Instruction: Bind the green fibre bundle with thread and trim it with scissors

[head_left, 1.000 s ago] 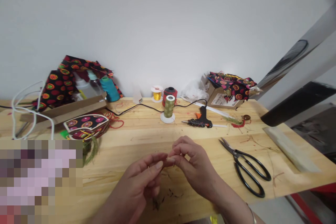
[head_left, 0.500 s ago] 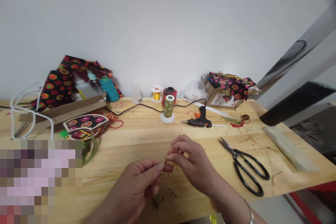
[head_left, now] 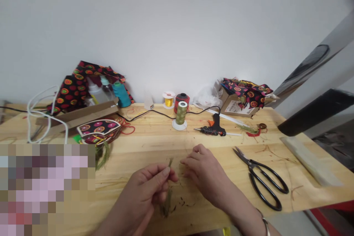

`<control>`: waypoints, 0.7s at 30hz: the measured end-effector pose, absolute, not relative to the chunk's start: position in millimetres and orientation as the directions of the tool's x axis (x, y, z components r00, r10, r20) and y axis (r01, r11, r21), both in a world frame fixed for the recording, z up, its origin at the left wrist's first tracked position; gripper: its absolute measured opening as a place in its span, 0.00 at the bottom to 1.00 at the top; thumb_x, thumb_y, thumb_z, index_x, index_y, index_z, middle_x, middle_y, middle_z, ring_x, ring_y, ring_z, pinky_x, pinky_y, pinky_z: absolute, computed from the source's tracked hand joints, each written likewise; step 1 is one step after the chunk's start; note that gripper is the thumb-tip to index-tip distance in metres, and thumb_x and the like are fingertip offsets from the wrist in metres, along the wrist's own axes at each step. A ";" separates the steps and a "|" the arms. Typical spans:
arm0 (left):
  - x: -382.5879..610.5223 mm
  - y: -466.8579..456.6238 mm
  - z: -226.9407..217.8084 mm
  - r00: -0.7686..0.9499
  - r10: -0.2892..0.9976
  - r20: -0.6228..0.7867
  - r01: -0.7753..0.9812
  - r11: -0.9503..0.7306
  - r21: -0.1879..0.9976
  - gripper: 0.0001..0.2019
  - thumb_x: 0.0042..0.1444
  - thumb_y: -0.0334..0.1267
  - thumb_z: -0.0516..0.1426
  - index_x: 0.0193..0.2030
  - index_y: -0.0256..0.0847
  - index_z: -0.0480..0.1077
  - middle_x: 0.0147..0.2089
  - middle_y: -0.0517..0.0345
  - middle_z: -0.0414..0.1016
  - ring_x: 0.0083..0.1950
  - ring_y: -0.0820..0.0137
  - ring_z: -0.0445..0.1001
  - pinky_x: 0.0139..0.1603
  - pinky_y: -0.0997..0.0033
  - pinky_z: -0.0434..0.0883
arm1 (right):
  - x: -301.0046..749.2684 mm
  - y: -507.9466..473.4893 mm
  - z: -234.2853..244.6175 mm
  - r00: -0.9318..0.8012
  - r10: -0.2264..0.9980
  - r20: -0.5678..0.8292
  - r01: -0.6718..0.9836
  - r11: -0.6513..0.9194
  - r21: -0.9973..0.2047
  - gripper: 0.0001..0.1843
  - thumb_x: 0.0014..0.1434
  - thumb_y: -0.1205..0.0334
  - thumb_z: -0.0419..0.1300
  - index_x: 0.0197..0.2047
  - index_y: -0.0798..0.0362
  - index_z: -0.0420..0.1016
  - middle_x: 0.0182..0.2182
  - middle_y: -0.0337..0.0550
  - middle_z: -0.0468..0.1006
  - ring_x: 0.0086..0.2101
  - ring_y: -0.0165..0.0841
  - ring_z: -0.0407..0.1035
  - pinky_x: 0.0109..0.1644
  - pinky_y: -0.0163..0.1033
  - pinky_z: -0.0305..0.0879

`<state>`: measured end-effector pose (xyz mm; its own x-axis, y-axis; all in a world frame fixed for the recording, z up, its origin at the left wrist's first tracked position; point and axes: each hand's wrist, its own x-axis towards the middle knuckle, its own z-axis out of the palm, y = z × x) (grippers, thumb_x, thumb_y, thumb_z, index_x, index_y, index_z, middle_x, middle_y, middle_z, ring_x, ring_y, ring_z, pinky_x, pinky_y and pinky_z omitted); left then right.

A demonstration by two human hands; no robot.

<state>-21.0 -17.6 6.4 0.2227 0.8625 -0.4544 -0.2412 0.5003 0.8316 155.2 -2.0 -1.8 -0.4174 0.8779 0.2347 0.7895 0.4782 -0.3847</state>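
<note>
My left hand pinches a thin bundle of olive-green thread between thumb and fingers; a short end sticks up above the fingertips and the tassel end hangs below. My right hand hovers just to the right of it, fingers loosely curled, a small gap away from the thread. Whether a fine strand runs into it I cannot tell. Both hands are over the front middle of the wooden table. A spool of olive-green thread stands behind them.
Black scissors lie right of my right hand. A black glue gun with its cord, red and gold spools, a cardboard box with patterned cloth, patterned fabric pieces and a tray of bottles line the back.
My hands were pinched together on the thread bundle; now the right hand has drawn away to the right and the left alone holds it. The view shifted slightly left.
</note>
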 end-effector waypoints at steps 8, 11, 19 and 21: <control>-19.5 -27.4 12.6 0.138 0.896 -0.423 -0.359 0.443 0.821 0.08 0.47 0.37 0.63 0.24 0.32 0.76 0.26 0.55 0.72 0.22 0.80 0.55 0.20 0.80 0.52 | 144.5 -5.2 -2.8 -0.070 0.944 0.321 0.757 0.260 -0.600 0.10 0.55 0.68 0.59 0.23 0.52 0.74 0.21 0.40 0.74 0.26 0.33 0.66 0.30 0.36 0.62; -18.4 -29.3 11.8 0.098 0.906 -0.412 -0.407 0.414 0.814 0.08 0.47 0.37 0.62 0.25 0.33 0.76 0.26 0.55 0.72 0.22 0.80 0.54 0.21 0.79 0.52 | 134.2 -9.9 3.6 0.120 0.920 0.374 0.640 0.216 -0.737 0.11 0.55 0.62 0.58 0.22 0.52 0.72 0.21 0.39 0.73 0.24 0.32 0.66 0.28 0.36 0.62; -16.6 -32.4 9.1 0.125 0.918 -0.377 -0.528 0.383 0.758 0.08 0.47 0.36 0.62 0.23 0.34 0.74 0.20 0.65 0.60 0.21 0.79 0.49 0.21 0.78 0.49 | 103.9 -32.1 4.7 -0.085 0.702 0.707 0.693 0.551 -0.465 0.09 0.55 0.72 0.55 0.25 0.53 0.70 0.18 0.40 0.70 0.27 0.35 0.60 0.32 0.40 0.57; -16.2 -33.8 9.8 0.136 0.916 -0.377 -0.546 0.387 0.743 0.08 0.47 0.36 0.62 0.21 0.36 0.73 0.19 0.66 0.57 0.22 0.78 0.51 0.22 0.78 0.51 | 100.9 -36.3 3.5 -0.136 0.681 0.719 0.704 0.577 -0.413 0.08 0.55 0.74 0.56 0.27 0.53 0.70 0.19 0.41 0.72 0.28 0.36 0.60 0.33 0.42 0.56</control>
